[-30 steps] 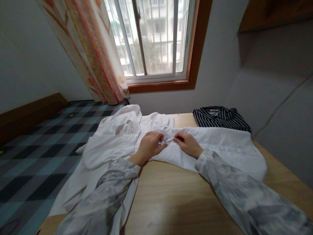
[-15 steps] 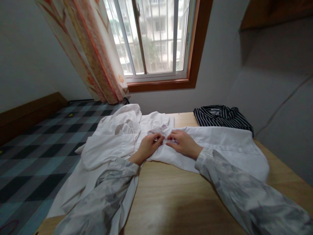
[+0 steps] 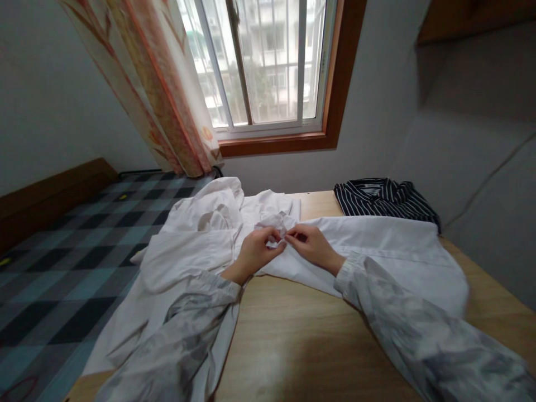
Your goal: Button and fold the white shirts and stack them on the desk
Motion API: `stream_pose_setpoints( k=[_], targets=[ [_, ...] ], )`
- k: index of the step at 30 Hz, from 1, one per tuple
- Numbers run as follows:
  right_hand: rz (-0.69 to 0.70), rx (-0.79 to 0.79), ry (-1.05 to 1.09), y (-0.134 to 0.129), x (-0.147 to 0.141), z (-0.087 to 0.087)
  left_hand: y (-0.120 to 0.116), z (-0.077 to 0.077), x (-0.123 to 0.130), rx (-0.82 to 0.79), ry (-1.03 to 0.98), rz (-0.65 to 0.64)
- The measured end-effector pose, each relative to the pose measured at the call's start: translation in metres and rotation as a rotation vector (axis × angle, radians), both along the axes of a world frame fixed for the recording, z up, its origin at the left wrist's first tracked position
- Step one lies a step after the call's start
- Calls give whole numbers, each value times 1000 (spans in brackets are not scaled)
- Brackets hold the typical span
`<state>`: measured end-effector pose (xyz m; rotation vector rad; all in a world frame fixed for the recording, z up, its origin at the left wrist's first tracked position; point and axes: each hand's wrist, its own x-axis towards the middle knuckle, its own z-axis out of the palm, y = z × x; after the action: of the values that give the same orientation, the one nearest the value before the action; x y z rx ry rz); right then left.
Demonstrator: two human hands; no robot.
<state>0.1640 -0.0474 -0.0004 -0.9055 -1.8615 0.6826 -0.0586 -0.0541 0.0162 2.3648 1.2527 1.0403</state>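
Observation:
A white shirt (image 3: 368, 240) lies spread and rumpled over the wooden table, one part stretching right and a larger crumpled part lying left. At its middle, my left hand (image 3: 259, 249) pinches the white cloth between thumb and fingertips. My right hand (image 3: 312, 244) meets it from the right, its fingertips pinched on the same small fold. The fingertips of both hands nearly touch. What exactly lies between them is too small to make out.
The wooden table (image 3: 293, 340) shows bare wood in front of the hands. A folded black striped shirt (image 3: 385, 198) lies at the back right. On the left is a bed with a checked sheet (image 3: 79, 268). Behind are a curtain (image 3: 167, 100) and a window (image 3: 272, 67).
My two hands have come closer together, and the right fingers have drawn from a looser spread into a pinch beside the left ones. The view has shifted slightly.

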Motion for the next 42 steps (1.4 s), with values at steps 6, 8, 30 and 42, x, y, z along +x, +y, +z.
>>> stream_pose_setpoints(
  k=[6,8,30,42],
  targets=[
    [-35,-27,30,2,1,0,4,-2,-1,114,106,-49],
    [-30,-26,22,1,1,0,4,0,-1,122,113,-73],
    [119,3,-61,0,-1,-2,3,1,0,56,132,-118],
    [101,11,-90,-1,-2,-2,3,0,1,31,25,-34]
  ],
)
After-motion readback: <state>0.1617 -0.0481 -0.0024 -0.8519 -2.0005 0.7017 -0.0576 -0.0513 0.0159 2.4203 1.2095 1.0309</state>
